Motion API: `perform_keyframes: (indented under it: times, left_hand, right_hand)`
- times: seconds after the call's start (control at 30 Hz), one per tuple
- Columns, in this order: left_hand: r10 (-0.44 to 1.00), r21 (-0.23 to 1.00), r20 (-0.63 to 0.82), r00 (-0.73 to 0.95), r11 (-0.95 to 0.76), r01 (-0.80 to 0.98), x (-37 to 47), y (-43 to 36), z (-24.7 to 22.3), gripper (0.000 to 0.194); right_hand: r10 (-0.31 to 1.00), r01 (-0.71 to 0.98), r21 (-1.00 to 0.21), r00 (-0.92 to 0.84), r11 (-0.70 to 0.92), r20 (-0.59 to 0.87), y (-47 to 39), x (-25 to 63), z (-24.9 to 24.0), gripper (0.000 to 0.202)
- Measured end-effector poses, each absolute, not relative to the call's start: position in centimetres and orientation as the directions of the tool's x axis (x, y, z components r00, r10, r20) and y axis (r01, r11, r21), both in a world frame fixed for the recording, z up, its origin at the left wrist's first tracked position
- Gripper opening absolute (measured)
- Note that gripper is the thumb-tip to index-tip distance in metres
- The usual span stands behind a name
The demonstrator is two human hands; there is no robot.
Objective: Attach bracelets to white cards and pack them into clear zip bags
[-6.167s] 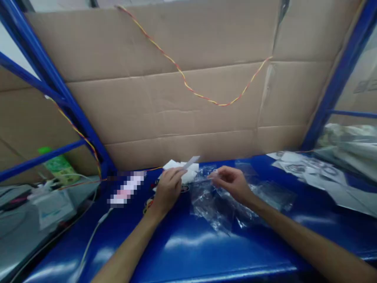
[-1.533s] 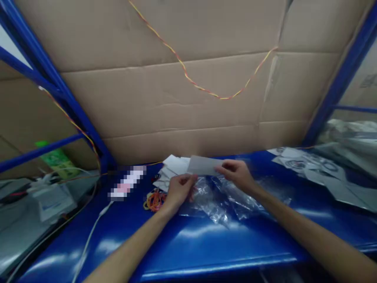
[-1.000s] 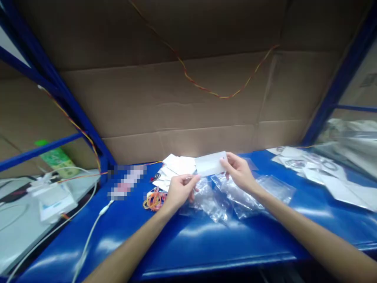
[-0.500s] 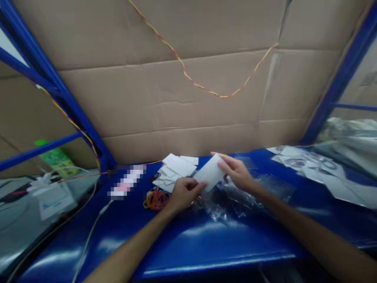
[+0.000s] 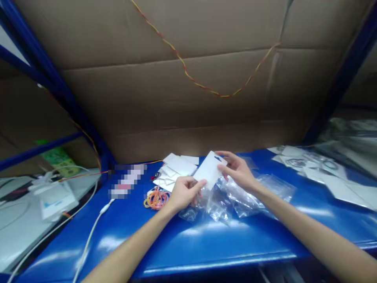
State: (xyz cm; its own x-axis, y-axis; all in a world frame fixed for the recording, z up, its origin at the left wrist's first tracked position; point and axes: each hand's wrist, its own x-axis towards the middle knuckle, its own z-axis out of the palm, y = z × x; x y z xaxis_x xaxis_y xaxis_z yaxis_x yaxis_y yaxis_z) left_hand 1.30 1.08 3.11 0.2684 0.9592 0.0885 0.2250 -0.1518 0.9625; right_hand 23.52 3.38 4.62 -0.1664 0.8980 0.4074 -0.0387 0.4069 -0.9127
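Note:
A white hang card (image 5: 208, 169) with a dark hanging slot near its top end is held tilted between my two hands. My left hand (image 5: 185, 192) pinches its lower end with thumb and fingers. At the upper right edge, my right hand (image 5: 235, 169) grips it, thumb in front and fingers behind. Below the card lie clear plastic bags (image 5: 219, 206), partly hidden by my hands. Left of the card is a loose pile of white cards (image 5: 179, 167). A bundle of orange, pink and yellow bands (image 5: 157, 198) lies beside my left wrist.
More white cards with coiled cords (image 5: 306, 163) spread over the right of the blue table (image 5: 220, 243). A white cable (image 5: 91, 236) runs to a blurred-out object at left. Behind stands a cardboard wall (image 5: 188, 110) with a yellow-red twisted wire (image 5: 188, 76).
The card has turned slightly in my hands, and its hanging slot now shows at the top. My right hand has shifted a little. The light on the scene has changed.

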Motion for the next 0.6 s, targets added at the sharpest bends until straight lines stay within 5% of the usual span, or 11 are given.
perform_keyframes:
  times: [0.43, 0.6]
  left_hand:
    - [0.940, 0.952, 0.190, 0.284, -0.247, 0.180, 1.0, 1.5, 2.8, 0.042]
    - [0.949, 0.956, 0.192, 0.249, -0.238, 0.170, 1.0, 1.5, 2.9, 0.042]
  right_hand:
    - [0.772, 0.207, -0.800, -0.479, 0.562, 0.418, 2.0, 22.7, 3.9, 0.043]
    - [0.788, 0.207, -0.799, -0.424, 0.564, 0.446, 1.5, 22.3, 4.2, 0.048]
